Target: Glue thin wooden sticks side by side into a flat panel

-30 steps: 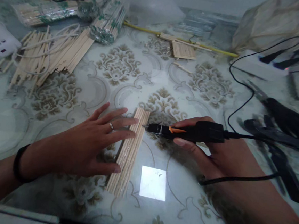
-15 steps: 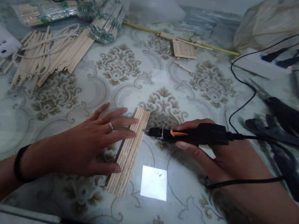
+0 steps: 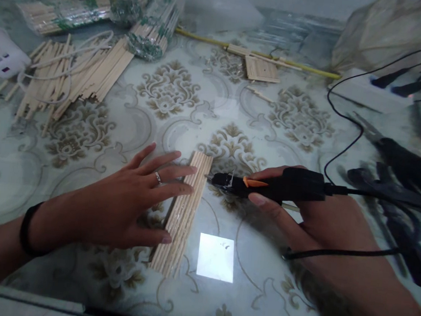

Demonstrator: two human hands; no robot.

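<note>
A narrow panel of light wooden sticks [image 3: 183, 214] lies slightly slanted on the patterned table, glossy streaks along its middle. My left hand [image 3: 129, 200] rests on its left side, fingers spread, two fingertips near the upper part and the thumb on the lower edge. In my right hand [image 3: 295, 204] is a black glue gun [image 3: 282, 184] with an orange trigger, gripped between thumb and fingers. Its metal nozzle points left and sits at the panel's upper right edge; whether it touches is hard to tell.
Loose sticks [image 3: 103, 70] and a white cable lie at the left, wrapped stick bundles [image 3: 155, 25] behind. A small wooden panel [image 3: 262, 69] is near a yellow rod [image 3: 299, 66]. At right are a white power strip [image 3: 371, 91], black-handled scissors [image 3: 402, 155] and other dark tools.
The nozzle has shifted slightly up along the panel's right edge, and the glue gun has turned a little in my right hand. My left hand stays in place on the panel.
</note>
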